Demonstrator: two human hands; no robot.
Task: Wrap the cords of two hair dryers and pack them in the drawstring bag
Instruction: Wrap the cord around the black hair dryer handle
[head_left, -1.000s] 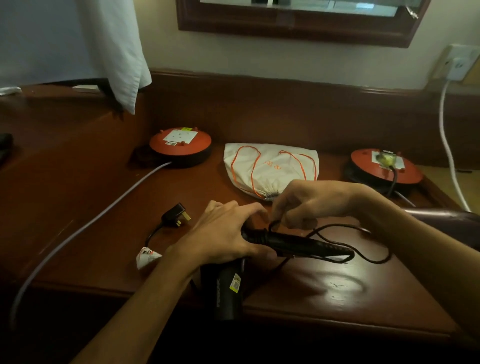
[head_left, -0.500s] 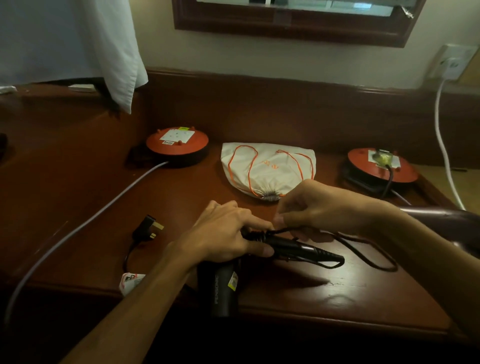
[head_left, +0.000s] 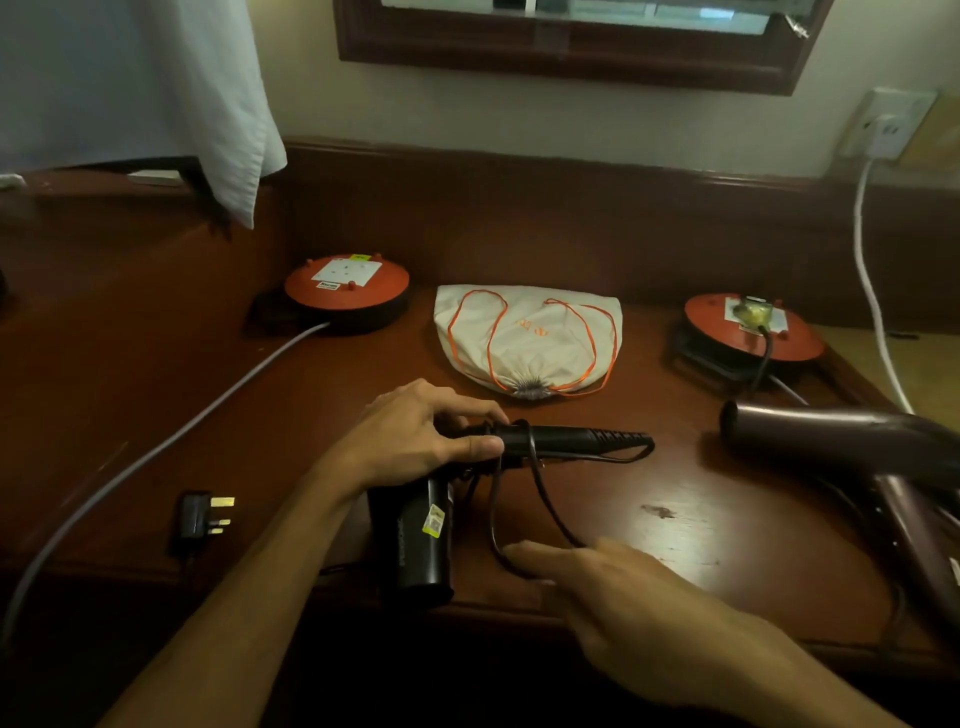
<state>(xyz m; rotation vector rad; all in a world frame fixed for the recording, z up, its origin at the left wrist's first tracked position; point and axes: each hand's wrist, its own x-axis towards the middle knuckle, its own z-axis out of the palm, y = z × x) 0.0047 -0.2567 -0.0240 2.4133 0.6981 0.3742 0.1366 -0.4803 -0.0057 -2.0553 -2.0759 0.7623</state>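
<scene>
While the left hand (head_left: 415, 441) grips the black plastic hair dryer (head_left: 441, 499) handle, right hand (head_left: 639, 608) fingers lie straight beside its thin black cord (head_left: 496, 525) — 1 loose loop could slip off.

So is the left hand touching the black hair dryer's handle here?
Touching. The head view shows the left hand wrapped around the black hair dryer at the handle's base, thumb lying along it, with no gap.

Dark wooden desk (head_left: 675, 530): two hair dryers (head_left: 421, 540) (head_left: 841, 441) near; cloth bag (head_left: 530, 338) and two red reels (head_left: 345, 291) (head_left: 753, 327) far; plug (head_left: 202, 517) near left.
</scene>
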